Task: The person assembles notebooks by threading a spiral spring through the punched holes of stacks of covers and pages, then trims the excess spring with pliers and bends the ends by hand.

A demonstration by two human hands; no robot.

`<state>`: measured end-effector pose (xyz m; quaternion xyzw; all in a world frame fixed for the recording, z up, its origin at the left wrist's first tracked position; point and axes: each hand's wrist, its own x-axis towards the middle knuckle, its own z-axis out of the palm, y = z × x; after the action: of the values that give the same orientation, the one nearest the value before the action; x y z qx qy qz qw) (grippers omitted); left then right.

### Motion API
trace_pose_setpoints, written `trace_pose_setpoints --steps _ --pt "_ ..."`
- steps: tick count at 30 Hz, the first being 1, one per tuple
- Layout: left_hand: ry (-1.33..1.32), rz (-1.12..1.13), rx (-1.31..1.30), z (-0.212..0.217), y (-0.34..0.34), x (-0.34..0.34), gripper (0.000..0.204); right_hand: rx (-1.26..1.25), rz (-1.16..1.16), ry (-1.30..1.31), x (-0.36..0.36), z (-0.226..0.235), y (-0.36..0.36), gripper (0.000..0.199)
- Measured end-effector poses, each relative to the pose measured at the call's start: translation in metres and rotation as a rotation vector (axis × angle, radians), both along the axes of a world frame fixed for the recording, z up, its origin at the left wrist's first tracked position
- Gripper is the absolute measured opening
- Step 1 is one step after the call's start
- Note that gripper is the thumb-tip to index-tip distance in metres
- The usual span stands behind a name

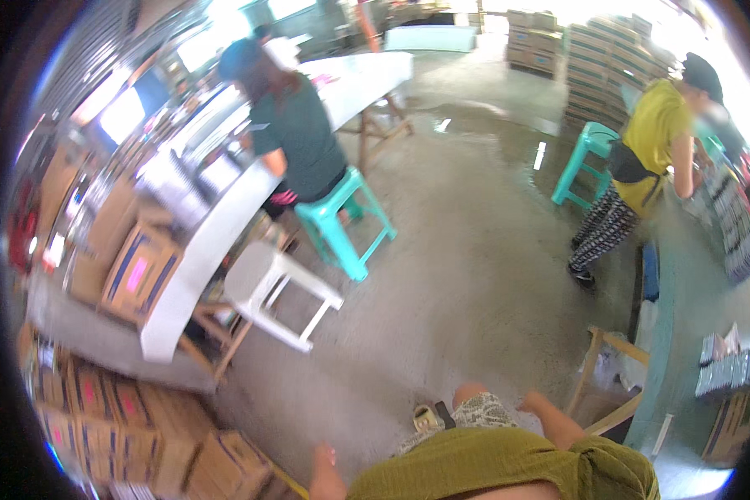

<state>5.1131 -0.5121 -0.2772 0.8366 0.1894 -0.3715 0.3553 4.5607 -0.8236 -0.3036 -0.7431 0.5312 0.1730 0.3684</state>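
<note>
My left hand (327, 472) hangs low at the bottom, left of my olive-green top (475, 462), over the concrete floor. A tiny pale spot shows near its tip; what it is cannot be made out. To the right of my patterned shorts (485, 412) is my right hand (535, 404), held out from my body near a wooden trestle leg (586, 371). Blur and small size hide the fingers of both hands, and no held object is visible. Below me my sandalled foot (427, 418) is on the floor.
Stacked cartons (117, 417) fill the lower left. A white stool (271, 283) and a turquoise stool (342, 225) with a seated person (296, 137) line the long white table (200, 275). At right, a person in yellow (650, 137) leans over a green table (683, 333) bearing silvery packs (733, 369).
</note>
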Motion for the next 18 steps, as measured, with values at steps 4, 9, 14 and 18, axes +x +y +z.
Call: trace_pose_setpoints --steps 4,9,14,18 --pt "-0.333 -0.322 -0.112 0.015 -0.261 0.145 0.034 0.346 -0.690 0.074 -0.053 -0.080 0.030 0.045" --pt "-0.288 -0.580 -0.454 -0.014 -0.540 0.157 0.029 0.586 -1.118 0.303 -0.058 -0.067 -0.045 0.044" --pt "-0.143 -0.891 -0.513 -0.059 -0.633 0.120 0.034 0.374 -0.726 0.268 0.030 -0.057 -0.308 0.054" --pt "0.579 -0.721 -0.261 -0.028 -0.673 0.066 0.032 0.083 -0.741 -0.094 0.125 0.040 -0.581 0.048"
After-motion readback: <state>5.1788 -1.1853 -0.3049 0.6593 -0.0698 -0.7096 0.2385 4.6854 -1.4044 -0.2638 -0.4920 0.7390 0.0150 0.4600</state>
